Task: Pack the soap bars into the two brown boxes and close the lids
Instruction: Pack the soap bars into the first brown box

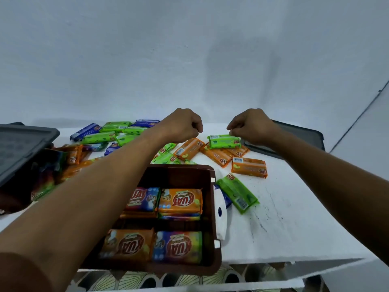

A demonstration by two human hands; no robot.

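At the far left a grey lid [25, 144] stood tilted over the second brown box [10, 199]. The frame edge cut off that box's dark body, and what lay inside it was blurred and shadowed.

To its right, loose soap bars [99, 137] lay scattered across the white bench [284, 218]. They were flat packets in glossy green, blue and orange wrappers, each with a red logo and a small white barcode label, and several overlapped. The left forearm crossed that heap and hid part of it.

The left hand [183, 125] hovered just above an orange bar [189, 149], its fingers curled under and holding nothing.

Nearer the camera sat the open brown box [181, 167], its left side covered by the forearm. It held four stacks [181, 200] in two rows, their orange and blue tops reading KUAT upside down. A white latch [222, 216] hung on its right wall. Just beside that wall a green packet [236, 193] lay over a blue one [226, 199], which was mostly hidden.

The right hand [250, 127] was well apart from the left. Its fingers curled down to the far edge of a green bar [224, 141] that rested on orange ones. Whether the fingertips pinched the wrapper or merely touched it could not be told.

Behind that hand the other grey lid [299, 135] lay flat on the bench, partly covered by the wrist.
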